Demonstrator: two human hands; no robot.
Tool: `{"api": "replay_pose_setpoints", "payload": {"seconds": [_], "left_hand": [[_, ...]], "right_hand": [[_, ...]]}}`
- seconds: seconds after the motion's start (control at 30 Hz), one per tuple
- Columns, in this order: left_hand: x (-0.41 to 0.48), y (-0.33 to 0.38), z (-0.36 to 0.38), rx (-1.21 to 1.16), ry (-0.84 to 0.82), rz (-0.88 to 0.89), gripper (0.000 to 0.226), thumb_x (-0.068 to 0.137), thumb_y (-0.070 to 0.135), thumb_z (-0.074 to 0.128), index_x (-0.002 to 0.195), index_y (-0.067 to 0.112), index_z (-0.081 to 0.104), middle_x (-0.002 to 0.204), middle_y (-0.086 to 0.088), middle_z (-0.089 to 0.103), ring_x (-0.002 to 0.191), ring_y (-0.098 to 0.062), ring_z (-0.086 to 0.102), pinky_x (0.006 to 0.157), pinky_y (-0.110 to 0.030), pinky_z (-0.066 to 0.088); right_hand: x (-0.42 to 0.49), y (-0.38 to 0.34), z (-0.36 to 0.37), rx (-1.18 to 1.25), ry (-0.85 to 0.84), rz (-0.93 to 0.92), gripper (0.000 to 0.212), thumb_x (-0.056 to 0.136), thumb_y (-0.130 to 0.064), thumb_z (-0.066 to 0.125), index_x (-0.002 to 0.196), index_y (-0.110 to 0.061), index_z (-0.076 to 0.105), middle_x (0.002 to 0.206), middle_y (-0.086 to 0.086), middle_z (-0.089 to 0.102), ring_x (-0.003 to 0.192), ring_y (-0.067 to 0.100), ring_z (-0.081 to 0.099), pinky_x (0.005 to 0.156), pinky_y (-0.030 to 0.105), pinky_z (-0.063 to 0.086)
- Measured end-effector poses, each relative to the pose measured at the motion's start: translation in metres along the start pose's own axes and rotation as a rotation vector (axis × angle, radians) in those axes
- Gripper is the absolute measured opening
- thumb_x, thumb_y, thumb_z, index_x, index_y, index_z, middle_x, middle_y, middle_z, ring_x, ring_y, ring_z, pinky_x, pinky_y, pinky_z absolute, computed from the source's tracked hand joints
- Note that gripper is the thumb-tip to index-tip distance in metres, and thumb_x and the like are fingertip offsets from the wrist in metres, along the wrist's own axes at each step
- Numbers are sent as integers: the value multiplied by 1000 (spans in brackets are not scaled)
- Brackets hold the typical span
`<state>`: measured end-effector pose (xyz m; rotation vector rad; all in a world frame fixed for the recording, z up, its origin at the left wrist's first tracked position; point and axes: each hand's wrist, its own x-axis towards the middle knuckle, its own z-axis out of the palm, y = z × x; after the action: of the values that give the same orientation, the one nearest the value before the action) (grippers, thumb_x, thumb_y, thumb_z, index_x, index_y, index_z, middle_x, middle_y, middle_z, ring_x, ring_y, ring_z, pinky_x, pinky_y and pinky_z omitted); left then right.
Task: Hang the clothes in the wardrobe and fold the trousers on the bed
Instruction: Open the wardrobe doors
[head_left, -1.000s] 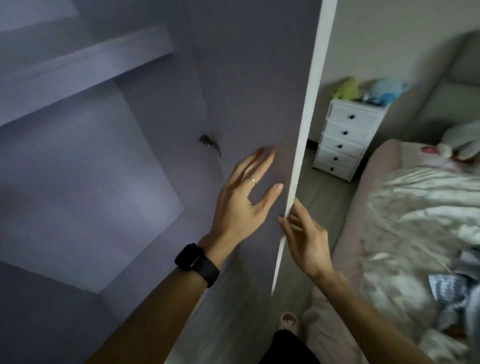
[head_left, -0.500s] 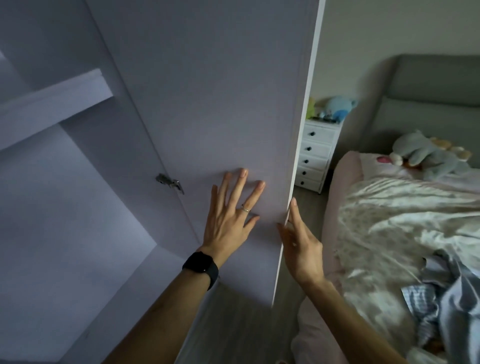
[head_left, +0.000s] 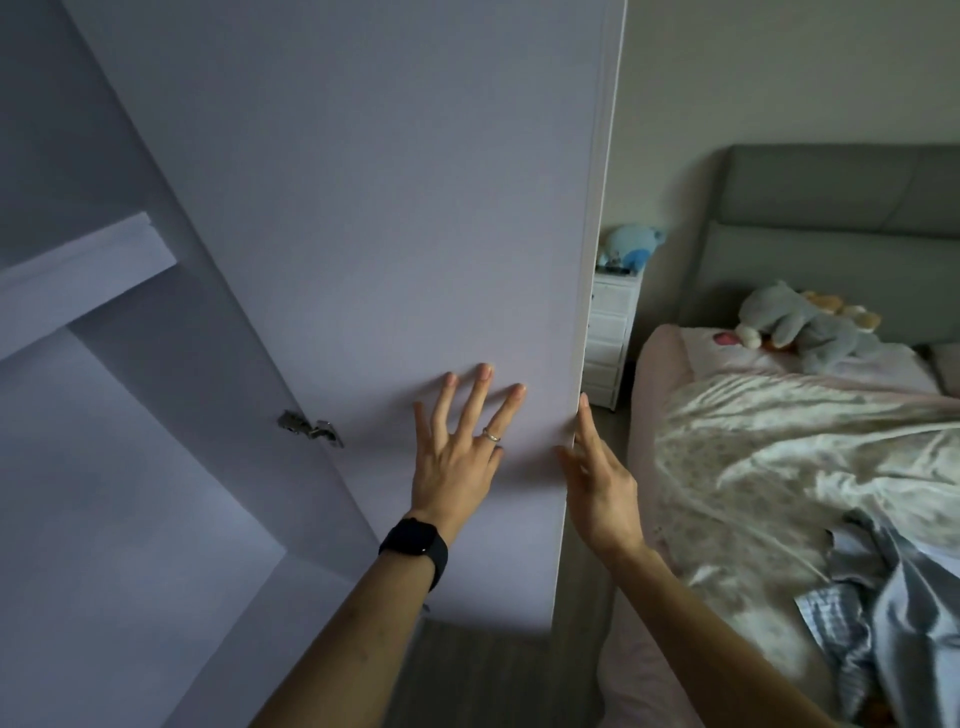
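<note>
1. Lilac wardrobe door (head_left: 389, 234) stands swung out and fills the middle of the view. A metal hinge (head_left: 311, 428) sits at its left edge, and an inner wardrobe shelf (head_left: 78, 280) shows at far left.
2. Left hand (head_left: 457, 467) lies flat on the door's inner face, grip apart, fingers straight and spread. It wears a ring (head_left: 491, 435), with a black smartwatch (head_left: 415, 548) on the wrist.
3. Right hand (head_left: 597, 478) is at the door's free edge, index finger straight along the edge and thumb on the inner face. The other fingers are hidden behind the edge, so I cannot tell if the grip is clamped.
4. Clothes (head_left: 893, 613), a crumpled grey-blue and checked heap, lie on the bed (head_left: 660, 364) at lower right, well apart from both hands. Trousers cannot be told apart in the heap.
5. Pale rumpled duvet (head_left: 779, 467) covers the bed. A grey plush toy (head_left: 800, 322) lies near the grey headboard (head_left: 831, 218).
6. White chest of drawers (head_left: 610, 332) stands past the door edge with a blue plush (head_left: 631, 247) on top.
</note>
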<state>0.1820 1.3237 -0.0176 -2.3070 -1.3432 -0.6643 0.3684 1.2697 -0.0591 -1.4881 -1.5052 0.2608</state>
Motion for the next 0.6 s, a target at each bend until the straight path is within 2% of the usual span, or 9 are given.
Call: {"api": "replay_pose_setpoints", "payload": {"seconds": [0.1,0.23,0.33,0.4,0.5,0.6], "left_hand": [[2,-3,3,-6,12,6,95,83,37,80,159,34,22,167,-6,4,149,-43,19,102,-69,39],[5,-12,-3,-57,27,11,92,85,25,75,159,32,21,168,-6,1,150,-44,17,104,-72,34],[-6,-16,-11,-244,67,-55,90,82,16,73,158,32,27,168,-7,8,153,-38,11,108,-75,27],[-18,-13,-9,-430,88,-70,81,83,12,71,154,29,34,166,-6,18,153,-30,18,112,-69,24],[-46,19,-3,-681,-10,-27,71,84,4,69,149,19,45,158,-7,36,144,-30,36,114,-62,32],[-80,64,4,-887,-296,60,63,87,1,66,145,16,50,152,-6,45,137,-28,45,110,-49,42]], "right_hand": [[4,-5,2,2,14,23,81,103,-20,56,155,-54,4,103,13,67,81,32,66,66,46,56],[11,-21,7,-26,16,91,73,102,-17,57,158,-37,14,109,13,68,88,33,67,76,46,56],[-3,-39,7,-49,18,182,58,101,-15,55,154,-30,39,118,11,68,97,30,69,83,44,55],[-29,-44,4,-58,65,252,52,95,-11,57,145,-27,54,117,8,69,97,27,69,86,41,55],[-95,-34,-14,-66,99,376,44,93,-11,61,136,-24,62,118,2,68,100,20,69,89,40,56],[-177,-21,-42,-161,175,551,39,92,-15,64,128,-31,65,118,-8,69,101,10,68,87,34,55]]}}
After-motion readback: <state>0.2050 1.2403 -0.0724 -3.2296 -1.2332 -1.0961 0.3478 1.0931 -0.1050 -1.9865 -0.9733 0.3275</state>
